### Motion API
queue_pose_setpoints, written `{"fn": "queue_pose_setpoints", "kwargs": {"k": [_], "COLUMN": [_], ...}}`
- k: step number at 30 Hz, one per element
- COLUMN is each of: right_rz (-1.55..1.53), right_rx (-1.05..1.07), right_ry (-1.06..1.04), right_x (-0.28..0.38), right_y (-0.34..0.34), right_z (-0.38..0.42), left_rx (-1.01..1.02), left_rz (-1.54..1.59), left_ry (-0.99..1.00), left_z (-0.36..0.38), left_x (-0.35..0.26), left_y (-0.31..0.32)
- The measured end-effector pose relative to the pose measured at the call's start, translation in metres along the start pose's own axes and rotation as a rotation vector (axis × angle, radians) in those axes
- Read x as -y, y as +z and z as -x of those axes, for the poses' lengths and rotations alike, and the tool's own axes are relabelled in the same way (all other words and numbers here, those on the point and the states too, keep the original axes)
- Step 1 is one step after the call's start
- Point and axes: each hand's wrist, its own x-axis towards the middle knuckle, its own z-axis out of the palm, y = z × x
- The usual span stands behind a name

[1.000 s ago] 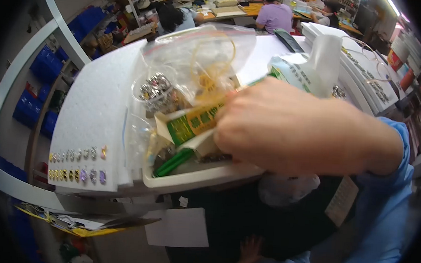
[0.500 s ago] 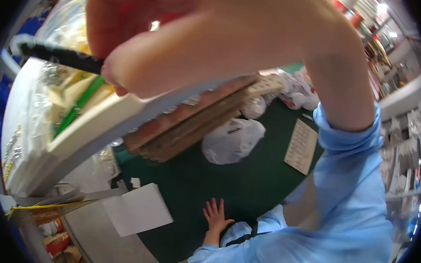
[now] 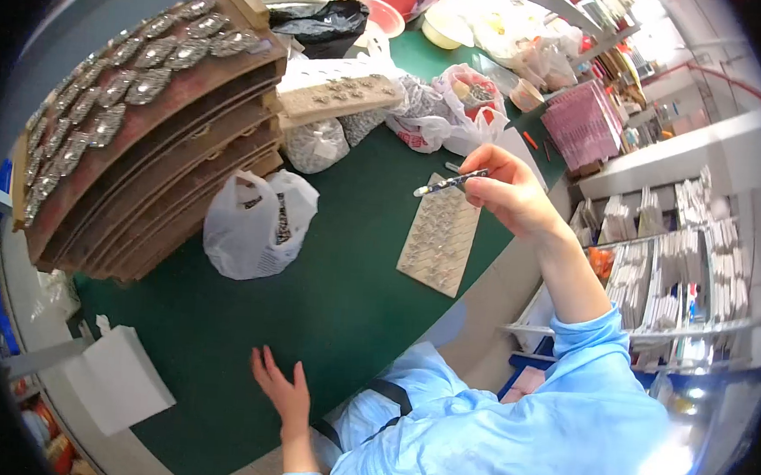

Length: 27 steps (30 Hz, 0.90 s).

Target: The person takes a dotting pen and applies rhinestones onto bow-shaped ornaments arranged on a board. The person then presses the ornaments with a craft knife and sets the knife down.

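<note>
My right hand (image 3: 509,193) is pinched around a slim dark pen-like tool (image 3: 452,183) with a pale tip pointing left. Just below it, a beige board (image 3: 439,241) with rows of small raised pieces lies on the green table (image 3: 306,320). My left hand (image 3: 282,388) rests with fingers spread at the near edge of the table, nothing in it. A white plastic bag (image 3: 259,226) with dark patterned contents stands left of the board.
Stacked curved brown boards (image 3: 168,146) with silvery leaf-shaped pieces rise at the left. A white box (image 3: 119,378) sits at the lower left. Bags of small pieces (image 3: 316,145) and a pink stack (image 3: 583,124) are at the back. Shelves (image 3: 657,272) stand right.
My right hand has moved away from close to the camera, down and right to above the beige board, still holding the tool. The view has shifted; my left hand remains spread at the table.
</note>
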Motion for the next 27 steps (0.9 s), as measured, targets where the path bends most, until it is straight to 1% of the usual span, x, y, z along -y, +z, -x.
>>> {"fn": "queue_pose_setpoints", "kwargs": {"k": [2,4,5,6,9,11,12,13,14,15,16,18,19,20,22,23,24,25,26,27], "right_rz": [-0.058,-0.113,-0.064,-0.053,-0.128,-0.169,-0.057,0.059,0.170,0.460,0.790,0.839,0.945,1.014,1.147,1.179,1.143,1.114,1.093,1.083], "right_rx": [-0.027,-0.097,-0.196,-0.218,-0.294,-0.346,-0.393,-0.431,-0.466,-0.400,-0.379,-0.238,-0.125,-0.066,0.037,0.037,0.073,0.035,-0.007,-0.007], "right_ry": [0.029,0.049,0.057,0.041,0.022,0.039,0.047,0.058,0.066,-0.066,-0.075,-0.076,-0.044,-0.052,-0.130,-0.149,-0.212,-0.200,-0.216,-0.258], "right_x": [-0.019,-0.036,-0.038,-0.042,-0.075,-0.100,-0.113,-0.123,-0.135,-0.155,-0.171,-0.195,-0.214,-0.231,-0.252,-0.269,-0.274,-0.277,-0.278,-0.283], "right_y": [-0.039,-0.080,-0.097,-0.117,-0.187,-0.214,-0.222,-0.225,-0.231,-0.247,-0.265,-0.275,-0.287,-0.291,-0.300,-0.307,-0.307,-0.305,-0.305,-0.310], "right_z": [-0.014,-0.017,-0.013,-0.006,0.021,0.045,0.049,0.049,0.047,0.041,0.032,0.015,0.003,0.001,-0.015,-0.016,-0.014,-0.009,-0.008,-0.006], "left_rx": [0.018,0.271,0.333,0.398,0.442,0.431,0.414,0.360,0.317,0.292,0.264,0.210,0.180,0.186,0.173,0.165,0.169,0.134,0.118,0.095], "left_rz": [0.201,0.840,0.911,0.978,1.112,1.064,1.064,1.158,1.170,1.196,1.219,1.263,1.288,1.298,1.317,1.297,1.263,1.251,1.191,1.164], "left_ry": [-0.059,-0.331,-0.362,-0.388,-0.527,-0.516,-0.536,-0.522,-0.523,-0.520,-0.519,-0.513,-0.519,-0.536,-0.516,-0.464,-0.442,-0.476,-0.460,-0.446], "left_z": [-0.003,-0.007,-0.006,-0.005,-0.007,-0.012,-0.007,-0.007,-0.009,-0.010,-0.011,-0.018,-0.019,-0.018,-0.034,-0.041,-0.043,-0.047,-0.051,-0.053], "left_x": [-0.050,-0.103,-0.123,-0.139,-0.173,-0.171,-0.174,-0.182,-0.188,-0.191,-0.194,-0.198,-0.200,-0.202,-0.206,-0.204,-0.204,-0.210,-0.206,-0.206], "left_y": [0.040,0.083,0.106,0.126,0.169,0.190,0.205,0.204,0.206,0.206,0.208,0.215,0.221,0.220,0.218,0.222,0.221,0.222,0.226,0.229]}}
